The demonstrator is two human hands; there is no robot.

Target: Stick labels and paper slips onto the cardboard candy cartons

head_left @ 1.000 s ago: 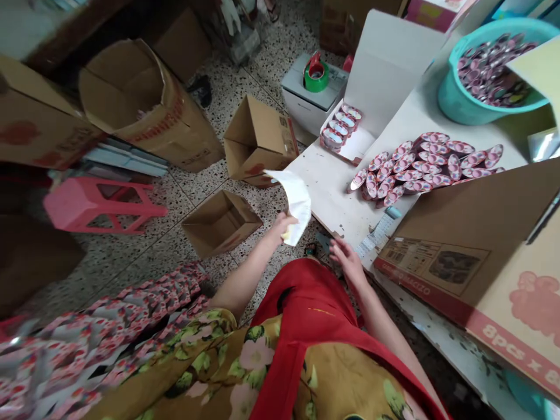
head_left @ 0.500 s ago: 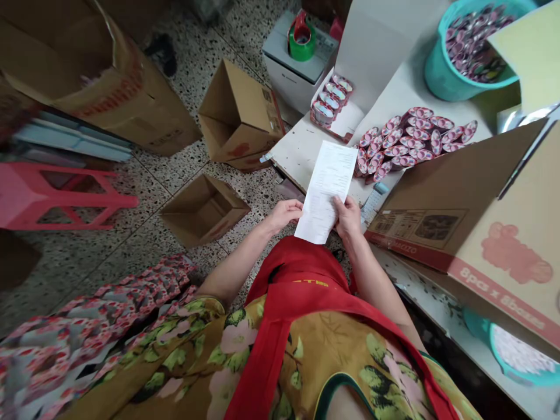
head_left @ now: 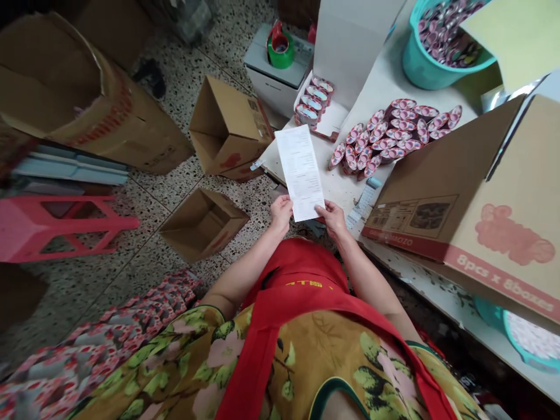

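A long white sheet of printed paper (head_left: pixel 301 172) is held out in front of my red apron. My left hand (head_left: pixel 281 213) pinches its lower left edge, and my right hand (head_left: pixel 333 219) grips the lower right corner with the thumb on top. Small lines of print run down the sheet; they are too small to read. Beyond its top edge, on the white table, an open white display box (head_left: pixel 336 119) holds several small red-and-white packs (head_left: pixel 315 100). A pile of similar pink-and-red packs (head_left: pixel 391 137) lies to the right of the sheet.
Big cardboard cartons (head_left: pixel 507 233) stand close on my right. A turquoise basin (head_left: pixel 420 64) full of small items is at the back right. Open cardboard boxes (head_left: pixel 205 224) and a pink stool (head_left: pixel 65 224) are on the floor at left. Green tape (head_left: pixel 280 53) rests on a grey machine (head_left: pixel 277 84).
The paper has turned from leaning right to leaning left and is held a little farther out. My left hand now grips its edge more firmly. The view has shifted slightly.
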